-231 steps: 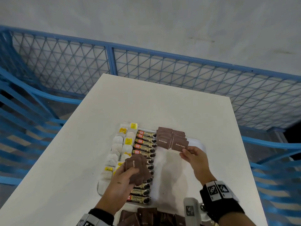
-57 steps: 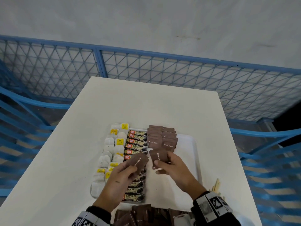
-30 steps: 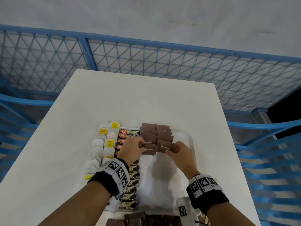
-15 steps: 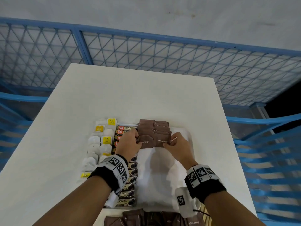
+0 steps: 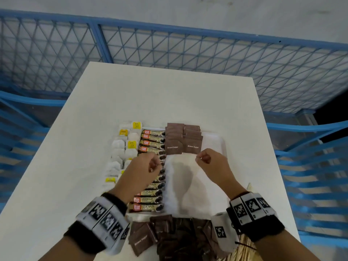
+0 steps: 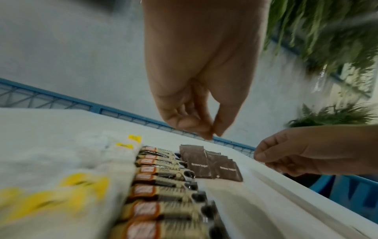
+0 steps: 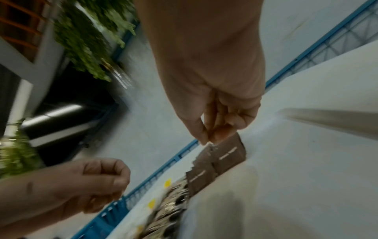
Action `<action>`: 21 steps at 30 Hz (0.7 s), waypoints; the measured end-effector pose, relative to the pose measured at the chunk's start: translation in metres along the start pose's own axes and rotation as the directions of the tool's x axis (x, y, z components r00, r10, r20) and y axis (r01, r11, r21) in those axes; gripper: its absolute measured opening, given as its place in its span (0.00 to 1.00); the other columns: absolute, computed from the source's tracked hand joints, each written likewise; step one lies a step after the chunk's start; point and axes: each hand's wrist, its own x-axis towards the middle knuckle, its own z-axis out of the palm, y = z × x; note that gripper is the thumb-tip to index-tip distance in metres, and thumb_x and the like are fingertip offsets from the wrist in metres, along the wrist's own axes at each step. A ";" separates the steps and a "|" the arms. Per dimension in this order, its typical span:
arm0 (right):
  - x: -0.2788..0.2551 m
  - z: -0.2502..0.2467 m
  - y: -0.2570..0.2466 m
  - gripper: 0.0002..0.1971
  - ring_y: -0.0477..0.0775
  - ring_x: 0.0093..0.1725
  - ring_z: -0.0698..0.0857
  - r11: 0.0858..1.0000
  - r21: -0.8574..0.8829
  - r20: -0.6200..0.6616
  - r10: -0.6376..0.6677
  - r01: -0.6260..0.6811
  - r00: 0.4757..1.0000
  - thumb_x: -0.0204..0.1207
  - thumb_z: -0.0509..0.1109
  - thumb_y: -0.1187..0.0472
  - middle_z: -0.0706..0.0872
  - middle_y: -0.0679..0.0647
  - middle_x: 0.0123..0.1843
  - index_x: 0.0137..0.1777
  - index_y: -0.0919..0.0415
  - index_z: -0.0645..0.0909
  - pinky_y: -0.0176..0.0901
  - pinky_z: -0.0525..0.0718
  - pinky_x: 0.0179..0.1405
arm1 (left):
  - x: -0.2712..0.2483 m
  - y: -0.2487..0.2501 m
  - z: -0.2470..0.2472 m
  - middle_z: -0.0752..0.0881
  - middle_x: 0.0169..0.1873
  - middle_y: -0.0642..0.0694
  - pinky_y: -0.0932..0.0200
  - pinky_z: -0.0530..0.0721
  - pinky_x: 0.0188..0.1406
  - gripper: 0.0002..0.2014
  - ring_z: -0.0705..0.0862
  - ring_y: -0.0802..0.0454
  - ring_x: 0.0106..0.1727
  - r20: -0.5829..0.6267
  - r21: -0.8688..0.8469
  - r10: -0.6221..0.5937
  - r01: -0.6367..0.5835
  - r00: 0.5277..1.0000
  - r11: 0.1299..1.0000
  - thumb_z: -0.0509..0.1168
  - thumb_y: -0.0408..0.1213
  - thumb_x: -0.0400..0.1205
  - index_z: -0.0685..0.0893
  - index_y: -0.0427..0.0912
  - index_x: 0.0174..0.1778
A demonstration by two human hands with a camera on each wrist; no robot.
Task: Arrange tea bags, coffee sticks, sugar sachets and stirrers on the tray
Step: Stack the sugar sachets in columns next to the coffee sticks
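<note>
both hands have just come off the sugar rows: half a second ago the left hand (image 5: 146, 166) and right hand (image 5: 209, 162) were pressed against the front pair of brown sugar sachets (image 5: 181, 146), squaring them up, and now they hover just below that pair in the middle of the head frame, touching nothing. the fingers of both are loosely curled with thumb and fingertips nearly meeting, and neither holds anything (the right wrist view is blurred, but no sachet shows between those fingers). the two sachets they carried about two seconds ago now lie at the near end of the two overlapping sugar columns, upper centre of the tray (image 5: 216, 142), just right of the coffee sticks (image 5: 150, 174), with the tea bags (image 5: 122, 149) in the column furthest left. that reads as one more pair placed and aligned, so the sugar columns have grown by a row toward the lower edge of the frame, while a wide stretch of white tray below them is unfilled. a loose heap of sugar sachets (image 5: 169, 236) waits at the bottom centre of the frame and the wooden stirrers (image 5: 246, 247) lie at the lower right, none on the tray yet. the next step is probably a reach back to that heap for another pair.
</note>
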 end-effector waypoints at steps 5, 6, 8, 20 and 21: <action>-0.067 -0.001 -0.003 0.02 0.37 0.35 0.77 0.968 -0.162 0.301 -0.138 0.193 0.944 0.76 0.70 0.56 0.81 0.43 0.39 0.43 0.51 0.80 0.23 0.75 0.36 | -0.087 -0.026 -0.003 0.79 0.35 0.58 0.74 0.74 0.36 0.08 0.78 0.66 0.39 0.198 -0.003 0.046 -0.047 0.979 0.999 0.69 0.38 0.76 0.77 0.56 0.37; -0.081 0.000 0.000 0.04 0.36 0.35 0.76 0.953 -0.193 0.359 -0.153 0.233 0.921 0.76 0.69 0.53 0.80 0.42 0.40 0.45 0.51 0.80 0.23 0.74 0.37 | -0.102 -0.034 -0.001 0.78 0.37 0.60 0.74 0.74 0.39 0.06 0.77 0.67 0.41 0.220 0.030 0.043 -0.051 0.975 0.998 0.68 0.42 0.75 0.76 0.57 0.38; -0.106 0.004 0.009 0.13 0.37 0.40 0.75 0.929 -0.235 0.443 -0.161 0.287 0.882 0.74 0.69 0.44 0.78 0.43 0.45 0.52 0.51 0.79 0.25 0.74 0.41 | -0.126 -0.049 0.007 0.76 0.44 0.60 0.72 0.76 0.48 0.07 0.76 0.66 0.47 0.253 0.121 -0.015 -0.016 0.967 0.993 0.68 0.45 0.74 0.77 0.56 0.44; -0.144 0.033 0.019 0.16 0.53 0.63 0.74 0.757 -0.520 0.409 -0.187 0.396 0.893 0.82 0.59 0.52 0.77 0.53 0.62 0.65 0.57 0.74 0.43 0.74 0.63 | -0.133 -0.055 0.044 0.72 0.59 0.49 0.61 0.73 0.60 0.27 0.75 0.50 0.61 0.215 0.302 -0.213 0.142 0.953 0.943 0.74 0.43 0.70 0.72 0.46 0.62; -0.144 0.033 0.018 0.15 0.54 0.62 0.75 0.724 -0.547 0.426 -0.190 0.420 0.884 0.83 0.58 0.53 0.78 0.54 0.62 0.65 0.58 0.75 0.44 0.74 0.62 | -0.132 -0.054 0.043 0.72 0.56 0.48 0.62 0.73 0.57 0.23 0.75 0.50 0.58 0.223 0.310 -0.236 0.161 0.946 0.937 0.74 0.42 0.70 0.73 0.47 0.58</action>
